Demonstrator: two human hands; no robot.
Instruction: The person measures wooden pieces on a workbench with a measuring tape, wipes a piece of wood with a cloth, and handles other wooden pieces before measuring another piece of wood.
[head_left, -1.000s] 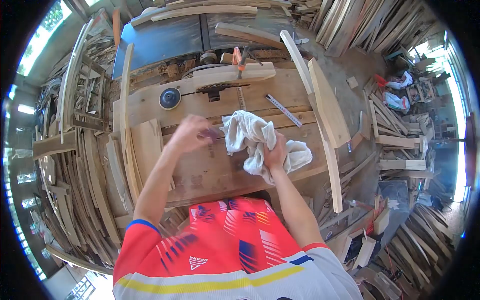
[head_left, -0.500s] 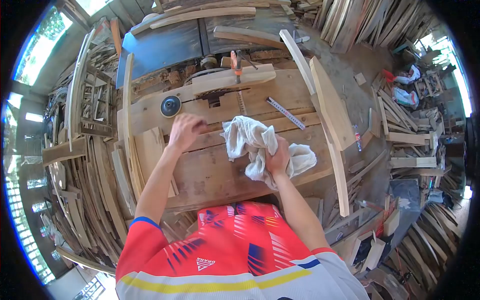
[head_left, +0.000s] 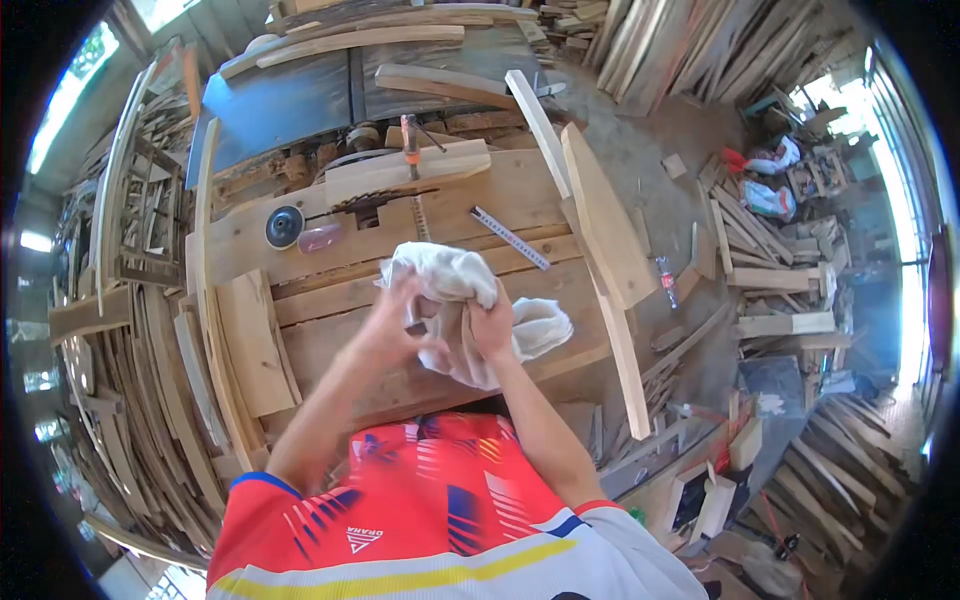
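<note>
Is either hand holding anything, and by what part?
The right hand grips the cloth by its bunched middle. The left hand is blurred at the cloth's left side; whether it grips too, I cannot tell.

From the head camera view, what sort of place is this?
Probably a woodworking shop: stacked boards lean upright, an orange-handled tool stands at a plank, and a ruler lies on the wooden bench.

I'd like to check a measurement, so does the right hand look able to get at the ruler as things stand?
Probably yes: the ruler lies uncovered on the bench, beyond the right hand, with the way seemingly free. That hand grips the cloth, though, so it would likely need freeing.
</note>
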